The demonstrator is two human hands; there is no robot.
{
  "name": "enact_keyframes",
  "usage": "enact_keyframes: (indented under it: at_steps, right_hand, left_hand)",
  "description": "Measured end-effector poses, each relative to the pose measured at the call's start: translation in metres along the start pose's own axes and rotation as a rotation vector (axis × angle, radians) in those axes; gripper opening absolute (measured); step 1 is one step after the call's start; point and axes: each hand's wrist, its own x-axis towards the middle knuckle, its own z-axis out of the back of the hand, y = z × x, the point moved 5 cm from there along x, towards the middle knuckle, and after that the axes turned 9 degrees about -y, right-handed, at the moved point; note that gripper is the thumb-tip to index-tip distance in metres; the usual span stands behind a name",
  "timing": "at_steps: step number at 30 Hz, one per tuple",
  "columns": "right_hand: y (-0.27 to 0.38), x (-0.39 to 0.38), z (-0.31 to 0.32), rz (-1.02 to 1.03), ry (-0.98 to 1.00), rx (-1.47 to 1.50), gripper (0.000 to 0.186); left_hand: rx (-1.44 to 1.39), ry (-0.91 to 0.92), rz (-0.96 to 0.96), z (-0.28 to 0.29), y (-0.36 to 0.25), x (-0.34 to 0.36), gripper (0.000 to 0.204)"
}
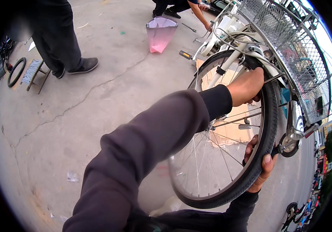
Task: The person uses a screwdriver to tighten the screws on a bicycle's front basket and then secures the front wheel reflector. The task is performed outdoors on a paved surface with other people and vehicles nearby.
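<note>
In the head view, I see the tyre (271, 120) on the bike's front wheel, beside the basket (301, 65) and with cardboard (238, 135) lying beyond. The hands are apart: my right hand (265, 168) is clamped around its lower side; my left hand (248, 87) reaches its upper side near the fork (231, 60), its grip too hidden to tell.

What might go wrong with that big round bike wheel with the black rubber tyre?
First, the left grip looks close to the white metal fork, so it might get pinched if the black rubber tyre turned suddenly. Second, the right grip curls around that tyre beside the thin metal spokes, so spinning spokes might rap it.
</note>
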Motion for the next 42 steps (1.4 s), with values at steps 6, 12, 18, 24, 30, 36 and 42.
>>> enact_keyframes:
  at_steps: [6, 12, 18, 24, 30, 36, 42]
  right_hand:
    - [-0.002, 0.008, -0.002, -0.003, 0.099, 0.051, 0.074]
    - [-0.008, 0.007, 0.008, -0.036, 0.16, 0.154, 0.085]
    - [-0.02, -0.002, -0.005, -0.08, 0.047, 0.374, 0.086]
    - [-0.021, -0.007, -0.011, -0.132, 0.082, 0.539, 0.072]
    - [-0.026, -0.008, -0.011, -0.17, 0.075, 0.673, 0.065]
    - [-0.028, -0.01, -0.013, -0.173, 0.065, 0.702, 0.06]
    - [-0.025, -0.012, -0.014, -0.165, 0.042, 0.733, 0.054]
  left_hand:
    - [-0.015, -0.145, 0.089, 0.006, 0.002, 0.0, 0.046]
    - [0.016, -0.19, 0.076, -0.005, 0.007, 0.0, 0.045]
    - [0.05, -0.291, 0.041, -0.005, 0.002, -0.012, 0.044]
    - [-0.035, -0.265, -0.092, 0.015, 0.015, 0.015, 0.042]
    - [-0.079, -0.333, -0.118, 0.005, 0.014, 0.011, 0.037]
    - [-0.08, -0.351, -0.161, 0.008, 0.014, 0.006, 0.035]
    - [-0.101, -0.412, -0.141, -0.002, 0.004, -0.011, 0.036]
